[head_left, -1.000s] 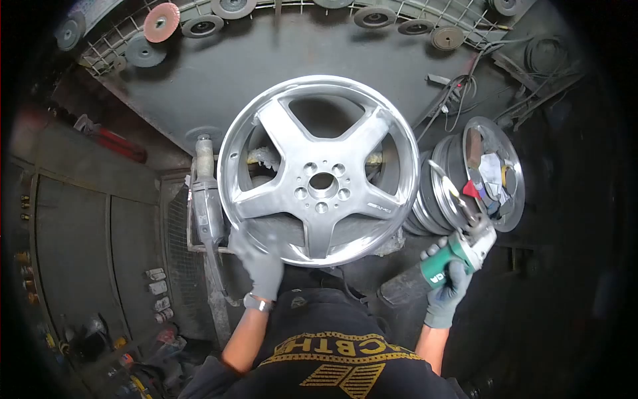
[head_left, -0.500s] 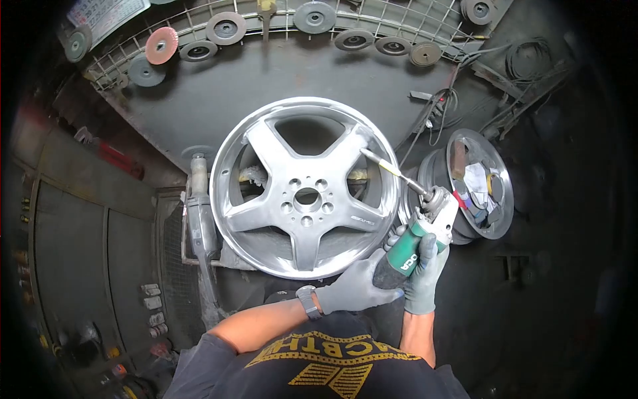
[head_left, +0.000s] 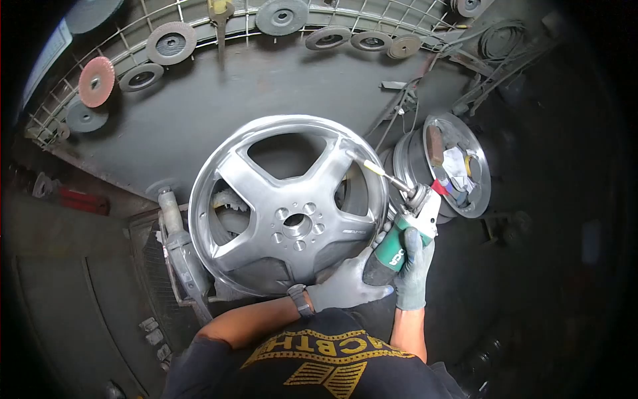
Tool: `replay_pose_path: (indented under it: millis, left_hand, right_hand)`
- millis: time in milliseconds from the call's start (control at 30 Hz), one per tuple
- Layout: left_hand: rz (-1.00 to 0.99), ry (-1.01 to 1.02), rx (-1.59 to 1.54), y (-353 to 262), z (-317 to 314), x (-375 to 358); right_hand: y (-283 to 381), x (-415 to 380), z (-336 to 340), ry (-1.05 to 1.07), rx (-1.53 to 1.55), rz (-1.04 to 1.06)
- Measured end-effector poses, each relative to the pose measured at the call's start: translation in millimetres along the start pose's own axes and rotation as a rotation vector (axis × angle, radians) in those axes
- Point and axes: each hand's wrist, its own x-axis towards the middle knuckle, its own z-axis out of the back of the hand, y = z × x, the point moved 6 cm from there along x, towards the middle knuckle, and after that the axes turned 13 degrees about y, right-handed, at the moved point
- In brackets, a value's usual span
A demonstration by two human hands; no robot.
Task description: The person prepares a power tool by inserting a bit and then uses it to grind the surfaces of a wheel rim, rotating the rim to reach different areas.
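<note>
A silver five-spoke alloy wheel (head_left: 319, 199) fills the middle of the head view, face up and slightly tilted. Both hands are gloved in grey and closed around a green grinder (head_left: 393, 247). My left hand (head_left: 349, 282), below a wrist watch, wraps its dark rear end. Further forward, my right hand (head_left: 415, 269) grips the body near the pale gear head. A long metal shaft runs from the grinder to a slim yellowish-white tip (head_left: 367, 164), which lies at the outer end of the upper-right spoke, close to the rim. Some left fingers are hidden behind the tool.
Right of the wheel, a second rim (head_left: 480, 193) holds a brown block, paper and small items. Another long-bodied power tool (head_left: 183, 256) lies along the left side. Abrasive discs (head_left: 171, 43) hang on a wire rack (head_left: 246, 25) at the back. Cables (head_left: 417, 90) run down behind the second rim.
My view has turned and tilted, so the rack and both wheels sit further left. Both hands keep their hold on the grinder, its tip still at the same spoke.
</note>
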Motion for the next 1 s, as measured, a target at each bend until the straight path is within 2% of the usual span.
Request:
replay_pose_path:
  millis: [167,233,267,333,367,433,467,500,567,600,633,700,733,833,867,967,1000]
  left_hand:
    - [-0.097,-0.028,-0.046,4.6,5.5,2.1]
    - [-0.193,-0.069,-0.072,-0.6,11.3,1.2]
    - [-0.196,-0.067,-0.080,-3.7,14.0,-0.8]
    - [-0.045,0.048,-0.204,-2.3,12.6,-2.1]
    - [-0.047,0.037,-0.213,-0.4,14.1,-0.6]
    - [-0.136,0.039,-0.054,-3.7,11.6,1.6]
    - [-0.057,0.117,-0.010,0.0,11.8,3.8]
    - [-0.054,0.109,-0.017,5.2,16.2,5.1]
    - [-0.081,0.234,0.205,0.4,24.8,11.0]
    - [-0.190,0.173,0.016,-8.6,33.1,10.4]
    - [-0.096,0.142,-0.060,-17.0,47.8,10.9]
    - [-0.114,0.002,-0.295,-10.1,58.8,22.7]
    - [-0.192,0.001,-0.369,-15.1,64.7,29.1]
    - [-0.273,-0.071,-0.500,-33.0,68.3,46.6]
    - [-0.196,0.004,-0.600,-32.2,65.6,56.9]
    - [-0.240,-0.013,-0.644,-34.3,69.2,79.9]
    - [-0.230,-0.082,-0.630,-25.9,67.7,90.0]
  right_hand:
    - [-4.2,5.8,-3.3,0.060,0.094,0.010]
    - [-6.5,7.5,-6.0,0.089,0.113,0.003]
    - [-11.7,7.9,-7.0,0.114,0.207,-0.014]
    - [-24.3,10.0,-6.2,0.159,0.362,-0.041]
    - [-25.0,12.0,-3.8,0.167,0.356,-0.053]
    - [-22.9,13.5,0.8,0.185,0.282,-0.091]
    - [-21.6,15.1,3.6,0.193,0.279,-0.103]
    - [-19.4,14.5,8.2,0.201,0.242,-0.119]
    - [-14.0,16.6,10.9,0.217,0.162,-0.146]
    - [-6.7,18.7,9.0,0.220,0.100,-0.122]
    - [-5.9,19.9,11.9,0.223,0.093,-0.129]
    - [-0.1,28.8,27.2,0.167,-0.021,-0.043]
    - [1.8,33.5,29.6,0.130,-0.055,0.023]
    - [10.3,42.2,18.4,0.179,-0.083,0.032]
    - [9.2,46.6,17.1,0.202,-0.085,0.018]
    - [11.1,60.7,9.9,0.312,-0.186,0.026]
    - [13.2,63.8,11.4,0.263,-0.296,0.020]
